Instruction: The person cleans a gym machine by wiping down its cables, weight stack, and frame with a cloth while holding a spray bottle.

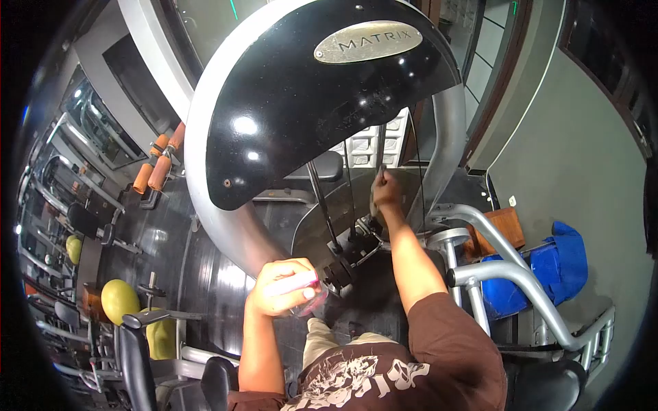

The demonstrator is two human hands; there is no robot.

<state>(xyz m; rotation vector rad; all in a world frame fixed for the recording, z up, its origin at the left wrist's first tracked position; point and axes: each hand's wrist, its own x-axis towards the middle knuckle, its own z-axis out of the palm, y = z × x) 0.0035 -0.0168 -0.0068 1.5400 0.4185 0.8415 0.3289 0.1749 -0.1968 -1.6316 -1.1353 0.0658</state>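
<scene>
Item in left hand (pixel 281 288): largely covered by the fingers, its lower part blurred; identity not determined. Item gripped by right hand (pixel 388 190): partly covered by the fingers. Feet below the trousers (pixel 321 342): poorly resolved. Frame top of the machine (pixel 295 89): cut off by the upper edge. Distant left-side equipment (pixel 62 274): too small to be identified.

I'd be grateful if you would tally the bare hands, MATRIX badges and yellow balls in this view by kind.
Hands: 2 (left hand, right hand)
MATRIX badge: 1
Yellow balls: 3 (near ball, partly hidden ball, small distant ball)
Total: 6
</scene>
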